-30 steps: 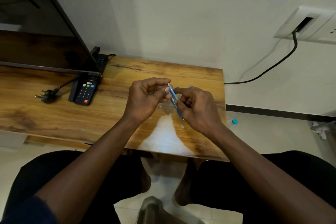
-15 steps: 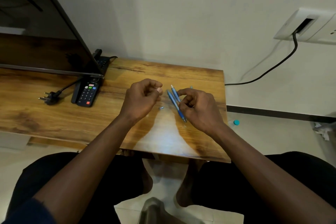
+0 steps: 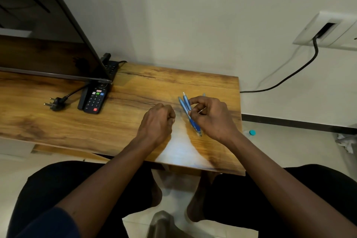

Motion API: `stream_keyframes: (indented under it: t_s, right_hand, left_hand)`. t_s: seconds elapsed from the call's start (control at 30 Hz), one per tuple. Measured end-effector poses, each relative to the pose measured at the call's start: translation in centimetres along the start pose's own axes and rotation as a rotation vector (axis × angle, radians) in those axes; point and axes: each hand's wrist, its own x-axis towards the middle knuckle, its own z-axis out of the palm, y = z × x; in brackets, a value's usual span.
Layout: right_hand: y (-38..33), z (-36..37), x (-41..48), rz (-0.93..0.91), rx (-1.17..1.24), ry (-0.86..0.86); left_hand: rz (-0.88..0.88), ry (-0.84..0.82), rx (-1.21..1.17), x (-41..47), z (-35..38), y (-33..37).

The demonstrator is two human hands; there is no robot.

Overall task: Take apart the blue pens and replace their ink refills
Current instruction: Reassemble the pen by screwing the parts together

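Two blue pens [image 3: 185,103] are pinched together in the curled fingers of the right hand [image 3: 211,118], right of the frame's centre, just above the wooden surface [image 3: 125,121]. The left hand [image 3: 157,121] is curled beside them; whether anything is held cannot be told.

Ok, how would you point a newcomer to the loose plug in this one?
Start at the wooden table and find the dark screen standing on its left part. By the screen's near corner lies a black remote; the plug lies left of it on the wood. It alone has bare metal pins and a trailing black cord.
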Motion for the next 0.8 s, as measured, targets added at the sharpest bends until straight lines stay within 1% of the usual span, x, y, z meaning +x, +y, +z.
stream_keyframes:
  t_s: [0.07, 0.1, 0.13, 0.2, 0.27, 0.37, 0.43, 0.57, 0.8]
  right_hand:
    - [0.2, -0.1, 0.0, 0.004, 0.001, 0.003]
    - [0.4, -0.2, 0.0, 0.008, 0.004, 0.004]
    - [0.5, -0.3, 0.0, 0.011, 0.008, 0.003]
    - [0.7, -0.5, 0.1, 0.014, 0.007, -0.001]
    - [0.9, -0.6, 0.1, 0.006, -0.007, -0.003]
    - [1.0, -0.7, 0.0, -0.004, -0.02, -0.008]
    - [0.9, -0.8, -0.2, -0.014, -0.018, -0.012]
    - [0.7, -1.0, -0.2, -0.048, -0.018, -0.005]
    - [0.3, -0.9, -0.3, -0.122, -0.026, -0.002]
  left_hand:
    - [-0.046, 0.021, -0.102, 0.2, -0.3, 0.1]
    - [-0.085, 0.034, -0.197, 0.4, -0.7, 0.2]
    - [-0.128, 0.045, -0.324, 0.7, -1.2, 0.3]
    - [-0.212, 0.053, -0.661, 1.2, -2.4, 0.6]
    - [-0.266, 0.031, -0.955, 1.4, -3.7, 0.9]
    - [-0.265, -0.009, -1.174, 1.5, -4.9, 0.9]
    - [-0.251, -0.038, -1.239, 1.6, -5.1, 0.9]
    - [-0.234, -0.037, -1.275, 1.6, -4.9, 0.9]
    - [-0.179, -0.021, -1.22, 1.4, -4.6, 1.0]
